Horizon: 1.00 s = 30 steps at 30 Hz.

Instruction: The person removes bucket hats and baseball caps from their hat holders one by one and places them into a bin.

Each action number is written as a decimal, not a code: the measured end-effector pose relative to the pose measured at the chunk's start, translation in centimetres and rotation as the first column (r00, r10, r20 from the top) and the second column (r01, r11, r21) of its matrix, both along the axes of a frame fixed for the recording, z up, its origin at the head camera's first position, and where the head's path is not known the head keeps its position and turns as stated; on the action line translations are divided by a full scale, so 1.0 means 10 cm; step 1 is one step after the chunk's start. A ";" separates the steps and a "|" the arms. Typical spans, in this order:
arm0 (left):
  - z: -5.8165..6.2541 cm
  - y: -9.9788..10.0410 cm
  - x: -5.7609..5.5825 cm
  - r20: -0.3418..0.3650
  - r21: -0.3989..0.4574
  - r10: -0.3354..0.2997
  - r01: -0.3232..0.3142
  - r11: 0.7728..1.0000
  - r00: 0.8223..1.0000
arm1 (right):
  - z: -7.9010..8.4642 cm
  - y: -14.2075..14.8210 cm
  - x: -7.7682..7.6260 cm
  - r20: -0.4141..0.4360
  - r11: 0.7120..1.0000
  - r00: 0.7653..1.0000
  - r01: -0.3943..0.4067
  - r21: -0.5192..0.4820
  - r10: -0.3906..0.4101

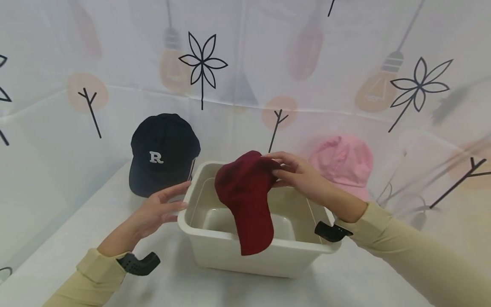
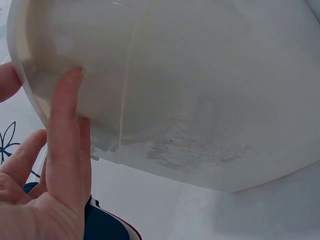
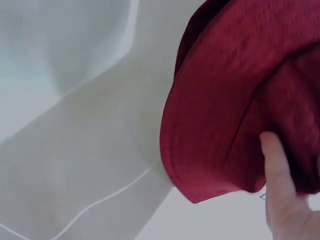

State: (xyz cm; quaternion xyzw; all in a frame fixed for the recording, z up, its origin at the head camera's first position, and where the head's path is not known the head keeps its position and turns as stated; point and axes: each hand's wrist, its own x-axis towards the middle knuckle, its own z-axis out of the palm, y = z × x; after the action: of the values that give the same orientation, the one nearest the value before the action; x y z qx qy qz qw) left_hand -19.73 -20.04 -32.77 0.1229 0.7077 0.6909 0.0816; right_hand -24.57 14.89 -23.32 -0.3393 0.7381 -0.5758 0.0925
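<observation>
My right hand (image 1: 304, 177) pinches a dark red baseball cap (image 1: 251, 204) by its crown, over a white plastic bin (image 1: 261, 258). The cap's brim points down toward me and overlaps the bin's front rim; whether they touch I cannot tell. The right wrist view shows the red cap (image 3: 215, 125) up close, with one finger (image 3: 277, 170) laid along the fabric. At the bin's left side, my left hand (image 1: 155, 213) has its fingers fairly straight against the outer wall. Seen from the left wrist, those fingers (image 2: 65, 110) lie along the bin wall (image 2: 185, 90).
A dark navy cap (image 1: 165, 145) with a white letter R stands behind the bin on the left. To the right, partly behind my forearm, is a pink cap (image 1: 345, 164). A patterned cloth (image 1: 245, 55) hangs behind the white table surface (image 1: 161, 281).
</observation>
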 end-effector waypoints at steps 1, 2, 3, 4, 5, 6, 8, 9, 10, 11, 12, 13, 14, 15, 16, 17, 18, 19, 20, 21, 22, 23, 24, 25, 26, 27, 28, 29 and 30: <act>0.00 0.00 0.00 0.000 0.001 0.001 -0.001 1.000 1.000 | -0.01 -0.01 0.00 -0.035 0.999 0.999 -0.022 0.042 0.023; 0.00 0.00 0.00 -0.002 0.002 0.001 -0.001 1.000 1.000 | -0.01 -0.02 0.00 -0.072 0.996 0.996 -0.041 0.083 0.047; 0.00 0.00 0.00 -0.002 0.002 0.001 -0.001 1.000 1.000 | -0.02 -0.03 0.00 -0.117 0.991 0.991 -0.051 0.125 0.066; -0.01 0.00 0.00 -0.004 0.003 0.000 0.000 1.000 1.000 | -0.03 -0.04 0.00 -0.169 0.984 0.982 -0.054 0.169 0.082; -0.01 0.00 -0.01 -0.004 0.003 0.001 -0.001 1.000 1.000 | -0.04 -0.05 0.00 -0.229 0.977 0.969 -0.049 0.209 0.097; -0.02 0.00 -0.01 -0.003 0.004 0.002 -0.002 1.000 1.000 | -0.05 -0.07 -0.01 -0.267 0.971 0.957 -0.054 0.234 0.117; -0.02 0.00 -0.01 -0.001 0.006 0.000 0.000 1.000 1.000 | -0.08 -0.08 -0.01 -0.302 0.959 0.938 -0.088 0.270 0.171; -0.03 0.00 -0.01 0.002 0.006 0.001 -0.001 1.000 1.000 | -0.10 -0.08 0.00 -0.304 0.952 0.931 -0.116 0.284 0.204; -0.03 0.00 -0.01 0.002 0.005 0.001 -0.001 1.000 1.000 | -0.11 -0.08 0.00 -0.294 0.941 0.926 -0.145 0.304 0.238; -0.03 0.00 -0.01 0.004 0.005 0.001 -0.001 1.000 1.000 | -0.13 -0.08 0.01 -0.270 0.930 0.925 -0.176 0.323 0.269; -0.03 0.00 -0.01 0.002 0.004 0.001 -0.001 1.000 1.000 | -0.14 -0.08 0.02 -0.243 0.918 0.925 -0.200 0.344 0.292; -0.02 0.00 -0.01 -0.002 0.003 -0.001 0.001 1.000 1.000 | -0.16 -0.08 0.04 -0.228 0.904 0.922 -0.214 0.371 0.312; -0.02 0.00 -0.01 -0.005 0.002 0.000 0.000 1.000 1.000 | -0.17 -0.08 0.05 -0.233 0.889 0.917 -0.212 0.406 0.324; -0.02 0.00 -0.01 -0.008 0.000 0.000 0.000 1.000 1.000 | -0.18 -0.08 0.06 -0.249 0.873 0.910 -0.194 0.448 0.330; -0.02 0.00 0.00 -0.013 0.000 -0.001 0.001 1.000 1.000 | -0.18 -0.08 0.06 -0.275 0.852 0.899 -0.172 0.495 0.341; -0.02 0.00 0.00 -0.017 0.001 -0.004 0.004 1.000 1.000 | -0.19 -0.08 0.07 -0.295 0.833 0.888 -0.153 0.532 0.352; -0.02 0.00 0.00 -0.020 0.001 -0.005 0.005 1.000 1.000 | -0.19 -0.09 0.07 -0.314 0.814 0.877 -0.135 0.566 0.364; -0.02 0.00 0.00 -0.023 0.002 -0.007 0.007 1.000 1.000 | -0.19 -0.09 0.07 -0.328 0.793 0.865 -0.121 0.596 0.379; -0.02 -0.01 0.00 -0.025 0.001 -0.007 0.007 1.000 1.000 | -0.19 -0.09 0.07 -0.333 0.773 0.857 -0.112 0.624 0.393; -0.02 -0.01 0.00 -0.025 0.000 -0.007 0.007 1.000 1.000 | -0.19 -0.09 0.07 -0.327 0.751 0.852 -0.111 0.651 0.409; -0.02 -0.01 0.00 -0.024 0.000 -0.008 0.008 1.000 1.000 | -0.19 -0.09 0.06 -0.315 0.731 0.849 -0.116 0.673 0.424; -0.02 -0.01 0.00 -0.025 0.000 -0.009 0.009 1.000 1.000 | -0.19 -0.10 0.06 -0.298 0.714 0.850 -0.124 0.689 0.435; -0.02 -0.01 0.00 -0.024 -0.001 -0.008 0.008 1.000 1.000 | -0.20 -0.10 0.04 -0.283 0.698 0.849 -0.133 0.704 0.446; -0.02 -0.01 0.00 -0.024 -0.002 -0.007 0.007 1.000 1.000 | -0.21 -0.10 0.03 -0.274 0.684 0.846 -0.138 0.716 0.458; -0.02 -0.01 0.01 -0.022 -0.005 -0.005 0.005 1.000 1.000 | -0.22 -0.10 0.01 -0.270 0.674 0.840 -0.144 0.725 0.470; -0.01 -0.01 0.01 -0.022 -0.004 -0.006 0.006 1.000 1.000 | -0.23 -0.11 -0.01 -0.271 0.664 0.834 -0.144 0.734 0.481; -0.01 -0.01 0.01 -0.022 -0.003 -0.007 0.007 1.000 1.000 | -0.23 -0.11 -0.04 -0.270 0.658 0.831 -0.146 0.739 0.487; -0.01 -0.01 0.01 -0.023 -0.003 -0.007 0.007 1.000 1.000 | -0.23 -0.11 -0.07 -0.276 0.654 0.825 -0.143 0.743 0.494; -0.01 -0.01 0.01 -0.022 -0.004 -0.007 0.007 1.000 1.000 | -0.24 -0.11 -0.10 -0.284 0.652 0.819 -0.138 0.746 0.498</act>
State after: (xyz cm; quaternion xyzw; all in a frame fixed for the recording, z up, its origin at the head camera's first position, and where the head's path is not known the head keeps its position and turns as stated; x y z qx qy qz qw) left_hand -19.65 -20.10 -32.88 0.1327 0.7094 0.6880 0.0767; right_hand -25.57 13.84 -25.71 -0.5344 0.8241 -0.1294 0.1359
